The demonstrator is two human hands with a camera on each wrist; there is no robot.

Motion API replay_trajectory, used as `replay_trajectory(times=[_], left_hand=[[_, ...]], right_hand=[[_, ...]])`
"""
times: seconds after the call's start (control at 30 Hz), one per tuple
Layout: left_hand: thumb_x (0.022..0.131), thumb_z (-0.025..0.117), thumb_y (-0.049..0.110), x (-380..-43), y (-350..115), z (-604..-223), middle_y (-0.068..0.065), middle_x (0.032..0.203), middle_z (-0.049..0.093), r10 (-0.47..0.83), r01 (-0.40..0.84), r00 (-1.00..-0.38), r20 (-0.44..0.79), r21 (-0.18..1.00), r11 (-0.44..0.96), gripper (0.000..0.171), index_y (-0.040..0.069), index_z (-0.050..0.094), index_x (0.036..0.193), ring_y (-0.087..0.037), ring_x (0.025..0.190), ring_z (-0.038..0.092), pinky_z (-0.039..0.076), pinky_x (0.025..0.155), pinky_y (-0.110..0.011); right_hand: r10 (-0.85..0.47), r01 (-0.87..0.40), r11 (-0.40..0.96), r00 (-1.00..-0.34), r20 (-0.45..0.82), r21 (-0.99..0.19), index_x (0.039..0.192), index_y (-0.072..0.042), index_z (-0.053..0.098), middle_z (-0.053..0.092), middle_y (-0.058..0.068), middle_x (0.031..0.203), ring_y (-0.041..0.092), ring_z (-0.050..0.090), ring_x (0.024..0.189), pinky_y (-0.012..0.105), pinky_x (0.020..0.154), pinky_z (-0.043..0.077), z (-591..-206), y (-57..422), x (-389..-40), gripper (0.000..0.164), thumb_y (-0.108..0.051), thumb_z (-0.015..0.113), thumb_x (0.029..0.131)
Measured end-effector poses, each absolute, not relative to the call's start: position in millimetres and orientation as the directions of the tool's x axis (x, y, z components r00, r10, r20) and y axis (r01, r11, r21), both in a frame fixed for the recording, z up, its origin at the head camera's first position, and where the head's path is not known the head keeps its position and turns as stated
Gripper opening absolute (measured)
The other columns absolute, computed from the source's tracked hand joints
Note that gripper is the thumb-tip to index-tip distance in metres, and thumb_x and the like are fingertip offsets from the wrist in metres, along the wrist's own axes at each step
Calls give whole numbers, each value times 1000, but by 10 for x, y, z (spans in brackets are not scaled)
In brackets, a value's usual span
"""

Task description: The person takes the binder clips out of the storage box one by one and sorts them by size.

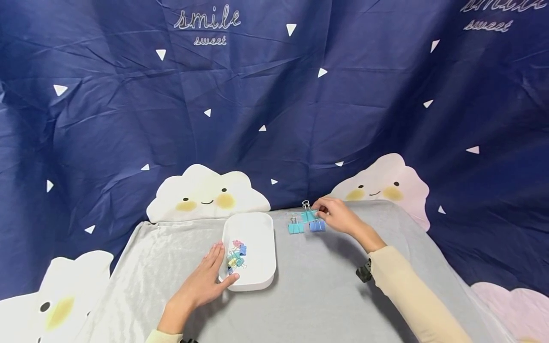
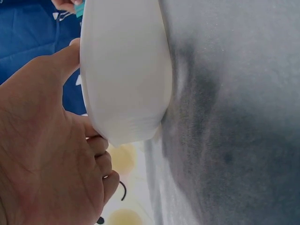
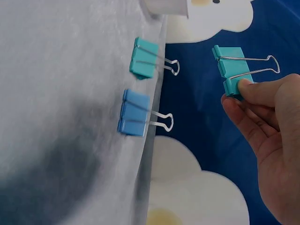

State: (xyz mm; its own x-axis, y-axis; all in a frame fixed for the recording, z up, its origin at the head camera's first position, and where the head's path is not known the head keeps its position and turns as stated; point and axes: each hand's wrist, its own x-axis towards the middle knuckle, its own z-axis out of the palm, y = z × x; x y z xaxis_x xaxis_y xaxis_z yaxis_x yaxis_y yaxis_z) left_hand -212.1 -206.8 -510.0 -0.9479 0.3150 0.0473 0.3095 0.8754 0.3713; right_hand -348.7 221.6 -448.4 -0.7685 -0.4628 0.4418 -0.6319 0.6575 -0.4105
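My right hand [image 1: 340,219] pinches a teal binder clip [image 3: 234,63] at one corner between thumb and fingers, its wire handle pointing away. The right wrist view shows it held above the cloth. Beside it on the grey cloth stand a second teal binder clip [image 3: 145,58] and a blue binder clip [image 3: 134,113]. My left hand [image 1: 201,281] rests on the left rim of a white plastic box [image 1: 260,252], fingers stretched along the side and thumb at the near corner. Inside the box's left part lies a small heap of pink, blue, teal and yellow binder clips [image 1: 237,259].
A grey cloth [image 1: 317,295] covers the table, whose far edge runs just behind the clips. Behind it hangs a dark blue curtain [image 1: 266,95] with white triangles and smiling clouds. A dark band [image 1: 364,271] sits at my right wrist.
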Motion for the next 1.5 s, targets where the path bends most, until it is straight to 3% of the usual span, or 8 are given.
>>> replay_trajectory(times=[0.33, 0.6, 0.87, 1.5], left_hand=[[102, 57, 65, -2109, -2088, -5123, -21, 177, 17, 311, 305, -949, 48, 385, 871, 101, -5, 23, 166, -39, 166, 15, 19, 135, -55], [102, 56, 66, -2118, -2092, -5125, -21, 177, 18, 312, 307, -949, 52, 383, 871, 101, -5, 24, 166, -38, 166, 15, 19, 135, -54], [102, 57, 67, -2117, -2095, -5119, -20, 177, 17, 309, 303, -950, 46, 388, 871, 102, -4, 23, 167, -37, 166, 15, 19, 136, -54], [102, 56, 67, -2126, -2081, -5107, -20, 177, 16, 312, 302, -949, 42, 397, 867, 102, -3, 23, 167, -38, 166, 15, 19, 136, -55]], right_hand=[[-402, -586, 664, -804, 439, -464, 102, -1, 76, 79, 11, 101, 16, 68, 83, 28, 74, 59, -4601, 2494, -3476, 11, 5, 74, 93], [-340, -523, 708, -841, 421, -474, 103, 0, 77, 79, 15, 106, 21, 70, 87, 35, 78, 59, -4711, 2732, -3487, 11, 5, 74, 94], [-289, -468, 719, -874, 391, -514, 105, 3, 76, 79, 17, 101, 22, 71, 84, 32, 75, 58, -4902, 2924, -3534, 13, 7, 73, 93], [-206, -360, 792, -918, 338, -494, 101, 2, 75, 78, 15, 94, 29, 71, 85, 47, 78, 59, -5243, 3013, -3675, 13, 8, 65, 95]])
